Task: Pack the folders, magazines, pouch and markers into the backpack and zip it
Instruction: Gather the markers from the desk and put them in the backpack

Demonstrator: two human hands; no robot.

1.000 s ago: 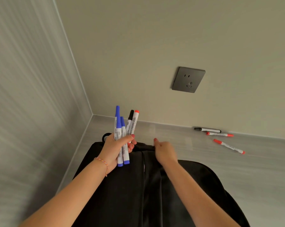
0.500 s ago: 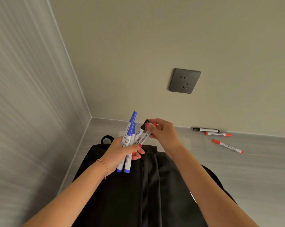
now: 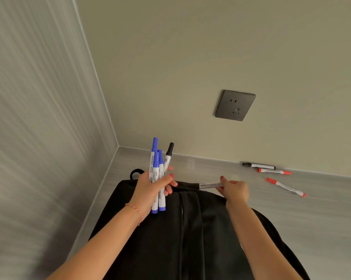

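Nearest, at 6 o'clock, the backpack (image 3: 170,239) is soft matte black cloth, limp, so I judge its opening needs holding; my left hand (image 3: 150,190) is closed around 3 blue markers and 1 black marker (image 3: 157,174), light, stiff, smooth plastic barrels, best gripped mid-barrel; my right hand (image 3: 234,190) pinches 1 red marker (image 3: 210,185) at the bag's top edge; farther, at 2 o'clock, 3 loose markers (image 3: 275,174) lie on the grey floor (image 3: 322,209).
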